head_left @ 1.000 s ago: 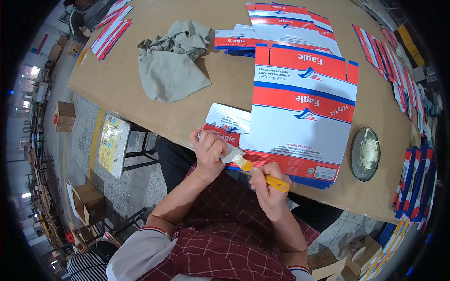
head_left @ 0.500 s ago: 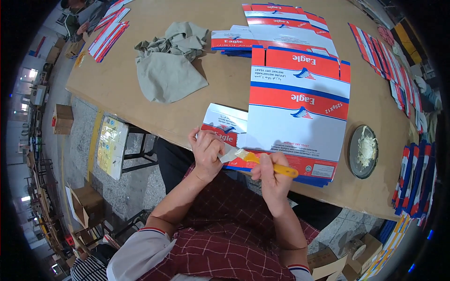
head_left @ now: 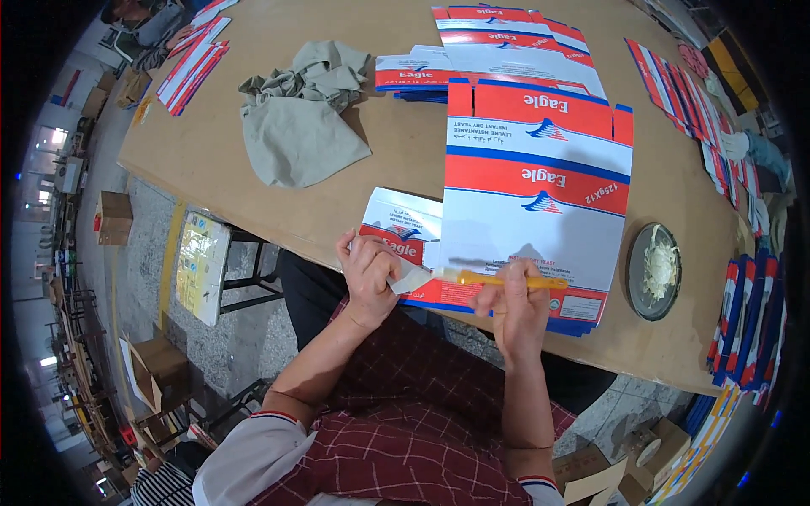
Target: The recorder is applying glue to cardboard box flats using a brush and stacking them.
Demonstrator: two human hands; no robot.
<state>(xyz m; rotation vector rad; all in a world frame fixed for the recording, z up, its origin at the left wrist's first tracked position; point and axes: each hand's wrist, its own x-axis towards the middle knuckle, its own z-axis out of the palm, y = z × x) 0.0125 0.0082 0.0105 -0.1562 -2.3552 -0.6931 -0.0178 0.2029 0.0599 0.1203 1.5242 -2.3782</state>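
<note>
My left hand (head_left: 368, 282) is closed at the near table edge. It grips a pale flap (head_left: 411, 277) of a flat red, white and blue carton (head_left: 405, 212), holding the flap raised. In my right hand (head_left: 521, 314) is a brush with a yellow handle (head_left: 494, 279), held level, its bristle end pointing left. The bristles are at the flap's right edge; whether they touch is hard to tell. Under and beyond my right hand lies a larger stack of flat cartons (head_left: 540, 232) in the same colours. A dark round dish (head_left: 634, 282) of white paste (head_left: 661, 268) stands to the right.
A crumpled grey-green cloth (head_left: 304, 139) lies left of the stack. More flat cartons (head_left: 510, 59) are spread behind it. At the right edge are carton rows (head_left: 688, 110) and a co-worker's gloved hand (head_left: 736, 146). A stool (head_left: 201, 266) stands left of the table.
My right hand has moved right and slightly up with the brush, whose handle has turned from slanting to nearly level. My left hand stays at the flap.
</note>
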